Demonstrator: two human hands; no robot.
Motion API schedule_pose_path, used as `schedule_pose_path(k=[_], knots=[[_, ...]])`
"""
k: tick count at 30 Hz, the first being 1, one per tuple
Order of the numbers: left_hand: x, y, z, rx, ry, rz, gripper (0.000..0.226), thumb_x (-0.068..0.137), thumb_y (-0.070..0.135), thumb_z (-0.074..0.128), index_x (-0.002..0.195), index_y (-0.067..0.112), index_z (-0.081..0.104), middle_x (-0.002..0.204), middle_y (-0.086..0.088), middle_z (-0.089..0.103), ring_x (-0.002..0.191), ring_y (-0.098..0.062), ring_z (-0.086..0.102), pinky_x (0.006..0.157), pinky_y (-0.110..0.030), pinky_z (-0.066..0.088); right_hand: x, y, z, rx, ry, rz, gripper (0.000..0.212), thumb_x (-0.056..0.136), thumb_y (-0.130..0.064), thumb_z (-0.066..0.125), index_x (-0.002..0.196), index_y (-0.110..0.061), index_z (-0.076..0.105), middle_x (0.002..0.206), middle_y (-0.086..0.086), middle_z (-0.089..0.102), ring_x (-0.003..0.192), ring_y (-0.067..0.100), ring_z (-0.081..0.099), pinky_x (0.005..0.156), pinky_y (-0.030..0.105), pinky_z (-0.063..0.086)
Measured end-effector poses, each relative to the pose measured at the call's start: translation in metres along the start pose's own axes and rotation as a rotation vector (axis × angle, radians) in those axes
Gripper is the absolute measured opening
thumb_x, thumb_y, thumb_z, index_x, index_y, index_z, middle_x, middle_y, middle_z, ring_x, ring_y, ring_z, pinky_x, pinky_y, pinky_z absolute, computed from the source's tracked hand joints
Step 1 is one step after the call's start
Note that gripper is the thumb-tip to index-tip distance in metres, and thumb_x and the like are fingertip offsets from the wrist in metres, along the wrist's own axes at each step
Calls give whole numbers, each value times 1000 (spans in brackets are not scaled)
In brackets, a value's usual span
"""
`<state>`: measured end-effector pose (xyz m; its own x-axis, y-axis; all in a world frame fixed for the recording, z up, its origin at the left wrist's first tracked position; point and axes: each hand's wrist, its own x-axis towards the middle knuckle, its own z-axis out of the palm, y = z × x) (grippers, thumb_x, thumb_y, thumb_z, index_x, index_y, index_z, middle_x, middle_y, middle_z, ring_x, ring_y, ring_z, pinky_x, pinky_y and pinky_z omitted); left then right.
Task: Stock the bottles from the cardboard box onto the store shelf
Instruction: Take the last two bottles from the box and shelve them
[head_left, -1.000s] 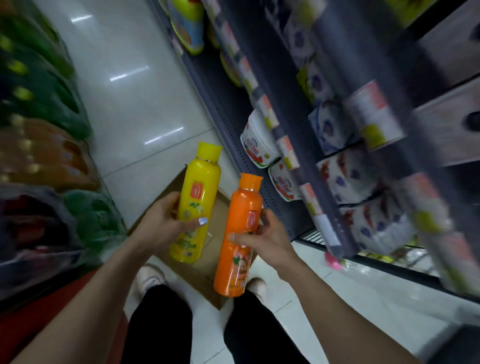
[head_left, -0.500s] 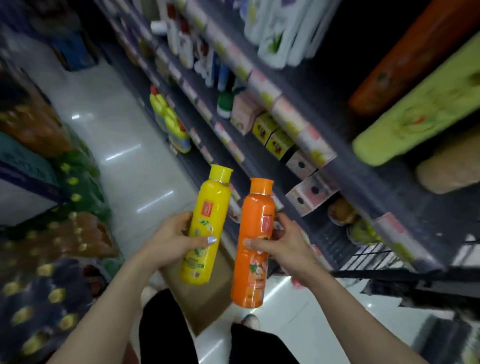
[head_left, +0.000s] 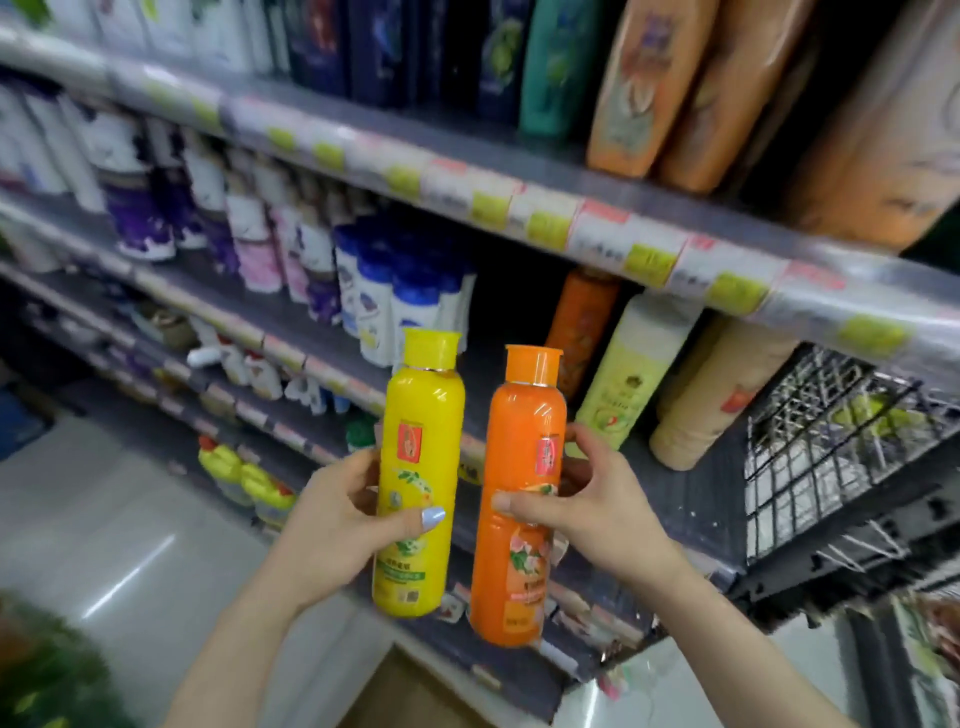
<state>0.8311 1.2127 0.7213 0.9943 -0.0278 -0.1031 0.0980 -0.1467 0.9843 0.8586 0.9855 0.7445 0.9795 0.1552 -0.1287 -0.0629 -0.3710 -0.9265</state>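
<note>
Store shelf (head_left: 691, 499) tiers were seen crowded with toiletry bottles, an orange shelf bottle (head_left: 579, 332) beside a bare gap. Held upright before it: yellow bottle (head_left: 418, 478), clasped in left hand (head_left: 337, 525); orange bottle (head_left: 519, 499), clasped in right hand (head_left: 587, 509). Step judged: carrying to shelf. Next, each bottle would need standing in that gap.

Yellow bottle (head_left: 418, 483) with red label patch, orange bottle (head_left: 519, 499) with floral print, grey shelf (head_left: 691, 499)

Dark open shelf gap (head_left: 511, 317) lies beyond the fingertips (head_left: 582, 434) — flanked by blue-capped bottles (head_left: 410, 312) and an orange bottle (head_left: 582, 322).
</note>
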Motion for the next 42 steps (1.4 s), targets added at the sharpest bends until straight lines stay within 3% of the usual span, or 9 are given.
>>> schedule_pose_path(k=[7,9,12,19,25,28,31,36,42], knots=[[75,19,-2,42,3,142,64,43,56,84,99,33,63,100,6,74,95,-12,69,84,-38,56,12,-24,5,-61,305,-70,58,58,-30,89,101,-38,51,98,-10,70,89,8,69,81,40,59],[97,14,2,42,-3,157,52,57,37,86,102,32,60,103,6,71,97,-14,68,88,-43,55,18,-24,10,-69,369,-68,62,59,-28,89,110,-30,52,100,-10,70,91,9,68,83,41,58],[127,7,10,59,-2,203,52,66,15,83,109,24,56,106,-2,69,100,-20,66,91,-48,53,27,-27,17,-70,450,-77,64,64,-22,87,115,-25,49,99,-14,65,91,4,65,78,30,55],[177,8,27,89,-32,305,50,65,21,83,108,19,57,109,-8,70,99,-23,66,89,-49,53,57,-40,27,-156,630,-75,62,67,-20,85,115,-18,47,102,-5,63,90,13,61,70,22,49],[212,3,39,112,-24,292,62,59,34,84,114,19,58,114,-6,69,102,-24,65,90,-47,52,84,-33,28,-234,711,3,53,75,-20,79,113,-10,44,101,4,64,90,24,63,77,37,52],[224,2,46,90,-51,274,58,65,23,83,115,13,57,113,-8,68,102,-24,64,89,-40,51,98,-19,36,-277,748,24,50,80,-17,74,113,-9,38,107,11,63,94,28,64,79,40,53],[232,0,53,56,-78,274,57,65,20,83,115,13,55,112,-8,68,101,-23,64,90,-43,52,108,-11,44,-324,787,30,51,80,-17,73,115,-12,35,110,13,62,97,34,64,83,50,53],[238,-2,59,34,-115,271,65,67,23,82,124,18,51,119,-6,65,107,-22,61,93,-44,50,120,-12,48,-277,840,84,54,81,-14,72,122,-8,36,120,14,58,110,32,58,90,40,48],[246,-2,59,-5,-145,272,70,67,20,82,129,18,48,124,-3,61,108,-17,58,94,-41,49,134,-15,57,-120,946,93,71,79,-8,74,137,-5,32,133,15,52,124,32,51,102,39,43]])
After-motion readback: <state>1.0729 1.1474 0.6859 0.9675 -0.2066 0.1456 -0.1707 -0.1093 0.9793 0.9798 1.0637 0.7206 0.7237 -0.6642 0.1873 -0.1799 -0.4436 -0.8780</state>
